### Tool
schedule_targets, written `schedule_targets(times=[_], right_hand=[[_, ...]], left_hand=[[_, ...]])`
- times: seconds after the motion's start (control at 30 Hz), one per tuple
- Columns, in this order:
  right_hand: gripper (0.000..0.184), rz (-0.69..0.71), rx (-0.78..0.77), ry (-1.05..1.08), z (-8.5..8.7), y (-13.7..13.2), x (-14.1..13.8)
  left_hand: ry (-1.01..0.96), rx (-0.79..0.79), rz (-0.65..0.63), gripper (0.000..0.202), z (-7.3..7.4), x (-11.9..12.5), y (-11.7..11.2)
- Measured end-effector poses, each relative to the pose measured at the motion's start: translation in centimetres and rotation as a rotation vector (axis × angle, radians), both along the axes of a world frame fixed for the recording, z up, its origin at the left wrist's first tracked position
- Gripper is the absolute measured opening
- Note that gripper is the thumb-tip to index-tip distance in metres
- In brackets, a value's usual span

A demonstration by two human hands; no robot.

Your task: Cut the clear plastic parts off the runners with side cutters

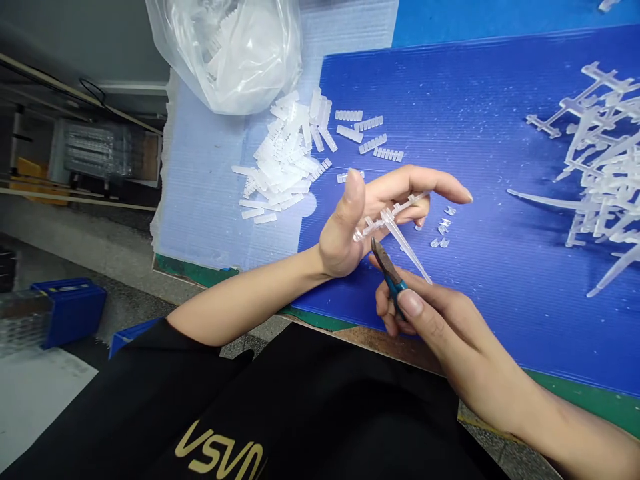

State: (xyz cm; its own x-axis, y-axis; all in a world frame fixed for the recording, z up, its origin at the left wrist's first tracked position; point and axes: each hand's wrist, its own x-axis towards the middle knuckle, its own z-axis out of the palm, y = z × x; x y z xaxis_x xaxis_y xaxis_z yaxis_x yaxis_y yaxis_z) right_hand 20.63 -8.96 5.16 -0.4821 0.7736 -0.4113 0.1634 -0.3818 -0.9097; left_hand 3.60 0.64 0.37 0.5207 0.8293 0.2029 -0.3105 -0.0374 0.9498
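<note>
My left hand (370,213) is palm up over the blue sheet (500,133), fingers stretched, with a clear plastic sprue (395,223) lying across the palm and fingers; its long pointed stem sticks out toward my right hand. My right hand (425,317) is closed around small cutters with teal handles (387,267), their jaws pointing up at the sprue near my left palm. A few tiny clear offcuts (443,230) lie on the sheet just right of my left fingers.
A heap of cut white comb-like parts (290,157) lies on a pale sheet at upper left, below a clear plastic bag (230,47). A tangle of uncut clear sprues (600,153) fills the right side. The table's front edge runs under my wrists.
</note>
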Motion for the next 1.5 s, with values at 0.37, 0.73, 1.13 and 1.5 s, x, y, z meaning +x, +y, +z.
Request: schedule_targets(times=[0.37,0.73,1.13,1.5], right_hand=[[0.026,0.096,0.082,0.021,0.1,0.1,0.7],[0.044,0.088,0.162,0.023,-0.3,-0.4,0.1],[0.047,0.097,0.118,0.003,0.3,-0.2,0.0],[0.035,0.007,-0.005,0.04,0.3,-0.1,-0.2]], left_hand=[[0.005,-0.102,-0.096,0.106,0.0,-0.8,-0.2],[0.06,-0.096,-0.121,0.104,1.6,-1.3,-0.5],[0.092,-0.158,-0.199,0.086,2.7,-1.3,-0.7],[0.168,-0.125,-0.203,0.094,1.4,-1.2,-0.6]])
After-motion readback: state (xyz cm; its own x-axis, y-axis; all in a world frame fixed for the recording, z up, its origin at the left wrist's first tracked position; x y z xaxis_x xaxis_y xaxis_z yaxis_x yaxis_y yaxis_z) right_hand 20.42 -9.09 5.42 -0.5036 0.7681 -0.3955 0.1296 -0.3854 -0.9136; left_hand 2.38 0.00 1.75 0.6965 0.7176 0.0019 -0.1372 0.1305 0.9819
